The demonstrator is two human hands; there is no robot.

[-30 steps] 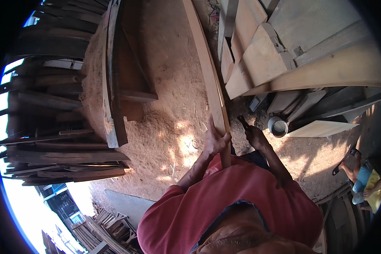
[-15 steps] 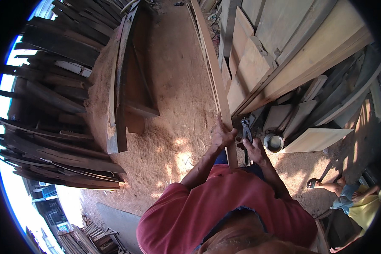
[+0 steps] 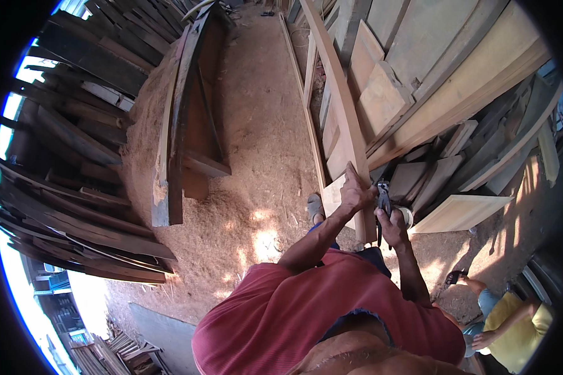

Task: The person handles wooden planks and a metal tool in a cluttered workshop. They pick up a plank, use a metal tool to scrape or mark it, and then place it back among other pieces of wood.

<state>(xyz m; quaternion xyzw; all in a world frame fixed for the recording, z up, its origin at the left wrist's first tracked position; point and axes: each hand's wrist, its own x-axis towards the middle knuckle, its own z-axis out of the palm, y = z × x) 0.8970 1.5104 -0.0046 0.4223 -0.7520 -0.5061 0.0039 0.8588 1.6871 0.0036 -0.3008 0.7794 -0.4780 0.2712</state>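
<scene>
A long, pale wooden plank (image 3: 339,84) runs away from my body toward the far end of the floor. My left hand (image 3: 356,195) is closed over its near part, the index finger lying along the wood. Just right of the plank, my right hand (image 3: 392,226) grips a pair of pliers (image 3: 385,195) with a grey metal head and dark handles, held upright close to the plank's side. Whether the jaws touch the wood, I cannot tell. Partly behind the right hand stands a round metal can (image 3: 408,217).
Large wooden panels (image 3: 441,37) lean at the right, with offcuts and a pale board (image 3: 461,214) below them. At left stand a long dark beam (image 3: 174,137) and stacked dark planks (image 3: 87,219). Someone in a yellow shirt (image 3: 516,328) is at the lower right. Sawdust covers the floor (image 3: 256,112).
Both hands have shifted right together with the plank and pliers. My foot and a pale board beneath the plank have come into view. The person at the lower right has moved.
</scene>
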